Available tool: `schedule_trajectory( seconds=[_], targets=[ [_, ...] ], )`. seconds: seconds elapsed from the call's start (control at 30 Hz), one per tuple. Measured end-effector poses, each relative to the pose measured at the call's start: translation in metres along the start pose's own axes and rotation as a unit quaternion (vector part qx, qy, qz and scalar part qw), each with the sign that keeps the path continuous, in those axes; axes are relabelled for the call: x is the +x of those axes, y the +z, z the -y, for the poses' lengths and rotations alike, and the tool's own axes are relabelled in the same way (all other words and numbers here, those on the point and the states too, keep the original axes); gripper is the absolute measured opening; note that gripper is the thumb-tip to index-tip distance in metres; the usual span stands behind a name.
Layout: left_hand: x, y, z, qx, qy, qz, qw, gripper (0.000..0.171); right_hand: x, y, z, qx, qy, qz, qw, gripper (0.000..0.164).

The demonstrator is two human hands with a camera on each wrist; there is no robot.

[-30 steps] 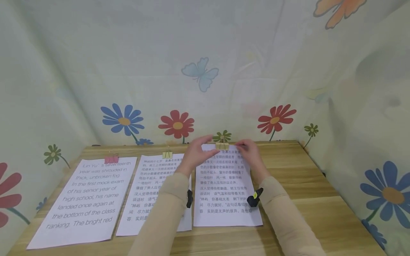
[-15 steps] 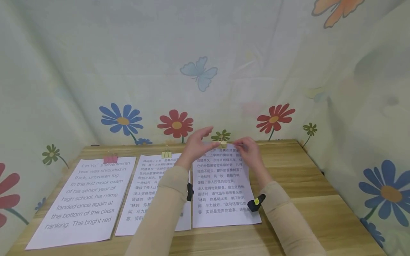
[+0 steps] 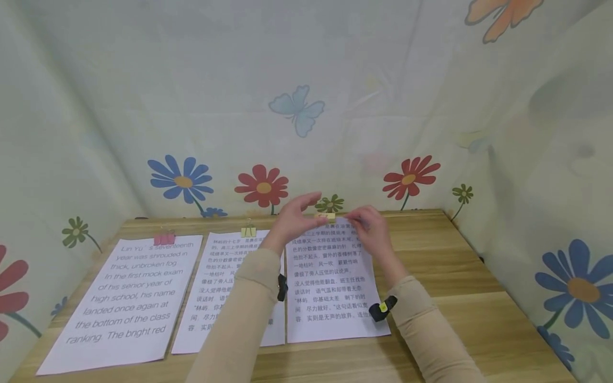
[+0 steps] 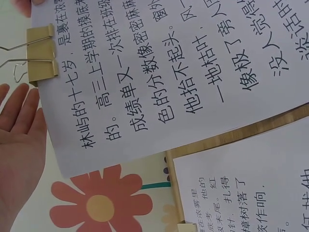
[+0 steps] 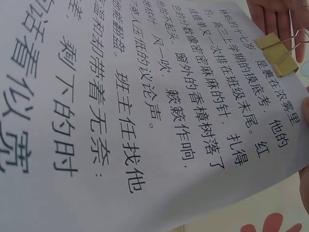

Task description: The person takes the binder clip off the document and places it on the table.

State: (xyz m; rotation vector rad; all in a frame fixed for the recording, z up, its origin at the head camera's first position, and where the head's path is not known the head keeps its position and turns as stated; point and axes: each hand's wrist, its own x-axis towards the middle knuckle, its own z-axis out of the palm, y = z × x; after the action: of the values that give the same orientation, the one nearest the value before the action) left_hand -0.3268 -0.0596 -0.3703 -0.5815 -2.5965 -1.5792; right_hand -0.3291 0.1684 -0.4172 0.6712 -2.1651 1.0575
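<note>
A yellow binder clip (image 3: 328, 217) grips the top edge of the rightmost printed sheet of paper (image 3: 330, 287). My left hand (image 3: 293, 221) stands at the clip's left, its thumb reaching the clip and its fingers spread apart from the thumb. In the left wrist view, that hand's fingers (image 4: 21, 113) extend beside the clip's wire handles (image 4: 24, 54). With thumb and fingertips, my right hand (image 3: 371, 229) pinches the sheet's top edge to the right of the clip. Only part of this hand (image 5: 305, 188) shows in the right wrist view.
Left of it lie a second sheet (image 3: 215, 287) with a yellow binder clip (image 3: 248, 232) and an English-printed sheet (image 3: 129, 303) with a pink binder clip (image 3: 164, 237). They lie on a wooden table (image 3: 460, 298). A flower-patterned cloth (image 3: 215, 106) hangs behind.
My left hand's fingers have spread and lifted away from the paper's top edge, the thumb staying by the clip. Clip, sheet top and right hand have shifted slightly left.
</note>
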Motion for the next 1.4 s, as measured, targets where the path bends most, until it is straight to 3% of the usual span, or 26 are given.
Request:
schedule_trajectory(
  seconds=[0.27,0.73,1.1,1.4],
  targets=[
    [-0.0022,0.0013,0.0024,0.001,0.005,0.014,0.9999,0.071,-0.0016,0.0021,-0.0016,0.000,-0.038,-0.006,0.999,0.018],
    [-0.0020,0.0010,0.0047,-0.022,0.015,0.023,0.9994,0.064,-0.0029,0.0018,-0.0025,0.002,-0.036,-0.006,0.999,0.018],
    [-0.0016,0.0025,0.0036,-0.033,0.032,0.010,0.9989,0.054,-0.0035,0.0013,-0.0031,0.005,-0.036,-0.009,0.999,0.018],
    [-0.0017,0.0070,0.0006,-0.013,0.041,-0.012,0.9990,0.046,-0.0036,0.0029,-0.0055,-0.005,-0.039,-0.012,0.999,0.019]
  ],
)
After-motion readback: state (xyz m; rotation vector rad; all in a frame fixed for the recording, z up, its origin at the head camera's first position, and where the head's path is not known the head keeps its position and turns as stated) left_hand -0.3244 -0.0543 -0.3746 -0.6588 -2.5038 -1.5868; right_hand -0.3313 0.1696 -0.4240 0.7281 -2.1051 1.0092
